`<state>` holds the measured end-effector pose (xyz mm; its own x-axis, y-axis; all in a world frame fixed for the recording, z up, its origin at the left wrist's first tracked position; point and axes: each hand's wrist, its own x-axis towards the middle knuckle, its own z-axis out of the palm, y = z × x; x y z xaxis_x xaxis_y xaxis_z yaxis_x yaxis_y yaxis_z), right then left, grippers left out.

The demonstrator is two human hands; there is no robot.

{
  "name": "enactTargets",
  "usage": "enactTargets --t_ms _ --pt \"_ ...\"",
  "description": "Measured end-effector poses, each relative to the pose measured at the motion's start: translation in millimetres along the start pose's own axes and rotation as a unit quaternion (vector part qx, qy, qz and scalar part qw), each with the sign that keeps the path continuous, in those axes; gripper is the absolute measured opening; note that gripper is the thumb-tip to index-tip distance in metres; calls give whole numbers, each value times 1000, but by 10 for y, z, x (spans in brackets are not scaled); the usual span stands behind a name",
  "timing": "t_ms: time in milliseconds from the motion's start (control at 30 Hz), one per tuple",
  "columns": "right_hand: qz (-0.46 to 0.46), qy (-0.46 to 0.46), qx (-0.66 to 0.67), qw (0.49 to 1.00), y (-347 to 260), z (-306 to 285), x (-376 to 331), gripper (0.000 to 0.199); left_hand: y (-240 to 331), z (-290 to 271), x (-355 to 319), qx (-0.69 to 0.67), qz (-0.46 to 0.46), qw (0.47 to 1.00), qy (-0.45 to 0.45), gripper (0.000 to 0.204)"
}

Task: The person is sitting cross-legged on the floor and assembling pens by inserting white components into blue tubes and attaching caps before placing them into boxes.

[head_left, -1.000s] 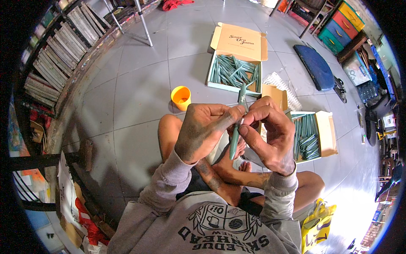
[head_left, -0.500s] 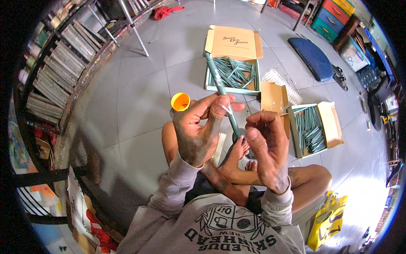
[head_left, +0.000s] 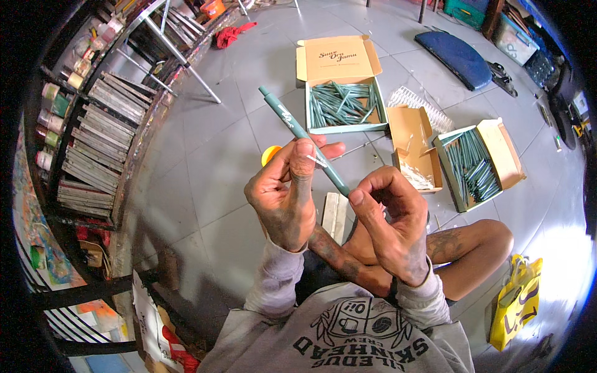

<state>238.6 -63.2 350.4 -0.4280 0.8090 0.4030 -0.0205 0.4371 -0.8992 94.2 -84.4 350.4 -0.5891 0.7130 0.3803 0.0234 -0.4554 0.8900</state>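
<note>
My left hand (head_left: 283, 202) grips a dark green pen (head_left: 292, 122) with the thumb laid across its barrel. The pen slants from upper left to lower right, with pale print on its side. Beside the left thumb a small thin white piece (head_left: 316, 160) shows against the barrel; whether it is fixed there I cannot tell. Thumb and forefinger of my right hand (head_left: 398, 227) close on the pen's lower end. Beyond my hands, an open carton (head_left: 339, 57) holds many similar green pens.
Right of it, a small brown box (head_left: 409, 127) contains white slivers, and another open carton (head_left: 509, 152) holds green pens. A yellow cup (head_left: 269, 155) stands behind my left hand. A pale bar (head_left: 336, 214) lies by my legs. A yellow bag (head_left: 516, 304) is at right, a shelf rack (head_left: 102, 155) at left.
My right hand has come up to the pen's lower end and now pinches it. The pen has tilted further to the left, and the view has shifted slightly.
</note>
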Motion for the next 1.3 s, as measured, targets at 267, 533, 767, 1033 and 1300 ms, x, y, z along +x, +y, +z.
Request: enactTargets --t_ms 267,533,767,1033,1300 --pt "144 22 103 984 -45 15 -45 15 43 -29 19 -9 -18 1000 -8 27" --pt "-64 61 -41 995 -103 -44 184 21 152 2 3 40 -30 998 -33 28" --pt "32 -90 -22 995 -207 -208 187 16 160 -8 54 73 -1 997 -22 28" --pt "133 -89 69 985 -233 -177 117 18 183 -14 44 47 -11 999 -19 28" --pt "-95 -30 -6 995 -115 -179 447 19 306 -33 29 60 -84 993 -65 29"
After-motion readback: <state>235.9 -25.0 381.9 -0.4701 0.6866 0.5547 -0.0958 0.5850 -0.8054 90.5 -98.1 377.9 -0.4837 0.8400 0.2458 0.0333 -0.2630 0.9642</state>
